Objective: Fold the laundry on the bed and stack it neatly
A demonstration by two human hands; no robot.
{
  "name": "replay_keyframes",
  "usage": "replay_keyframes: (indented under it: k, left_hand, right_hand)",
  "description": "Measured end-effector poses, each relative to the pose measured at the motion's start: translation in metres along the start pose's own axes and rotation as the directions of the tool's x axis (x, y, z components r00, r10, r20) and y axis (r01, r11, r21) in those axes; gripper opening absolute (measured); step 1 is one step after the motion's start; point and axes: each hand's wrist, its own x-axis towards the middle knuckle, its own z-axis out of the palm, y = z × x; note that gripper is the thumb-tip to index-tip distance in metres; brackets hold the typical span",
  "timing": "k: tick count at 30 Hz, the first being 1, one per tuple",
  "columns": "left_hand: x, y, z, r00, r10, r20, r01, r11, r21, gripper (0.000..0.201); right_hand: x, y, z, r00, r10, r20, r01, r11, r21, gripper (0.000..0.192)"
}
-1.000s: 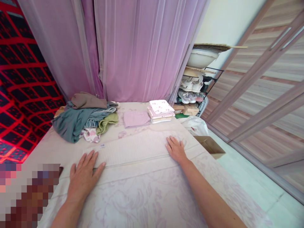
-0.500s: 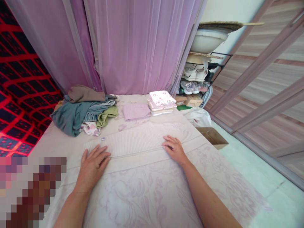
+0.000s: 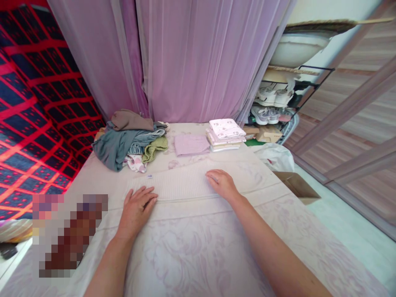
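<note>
Near me, the left hand lies palm down, fingers slightly spread, at the near left end of a long, white, ribbed cloth. The right hand keeps its fingers bent close together on this cloth; whether they pinch it, I cannot tell. Between the hands, light and equal pressure would best keep the ribs straight. Beyond the right hand stands a neat stack of folded, pink-patterned white fabric.

The ribbed garment is matt cloth, the box seemingly cardboard.
</note>
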Motion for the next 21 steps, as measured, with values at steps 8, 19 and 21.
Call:
replay_keyframes:
  k: [8, 19, 21]
  left_hand:
    - [-0.001, 0.004, -0.003, 1.0, 0.0, 0.01, 0.0, 0.999, -0.037, 0.024]
    - [-0.002, 0.006, -0.005, 0.999, -0.021, 0.033, 0.024, 0.997, -0.069, 0.023]
    - [-0.002, 0.005, -0.004, 0.999, -0.02, 0.034, 0.022, 0.997, -0.069, 0.023]
  right_hand:
    - [0.092, -0.033, 0.026, 0.964, -0.024, 0.266, 0.089, 0.968, -0.237, 0.022]
    - [0.101, -0.031, 0.027, 0.958, -0.039, 0.283, 0.115, 0.96, -0.257, 0.015]
    - [0.101, -0.031, 0.027, 0.963, -0.037, 0.268, 0.108, 0.961, -0.254, 0.015]
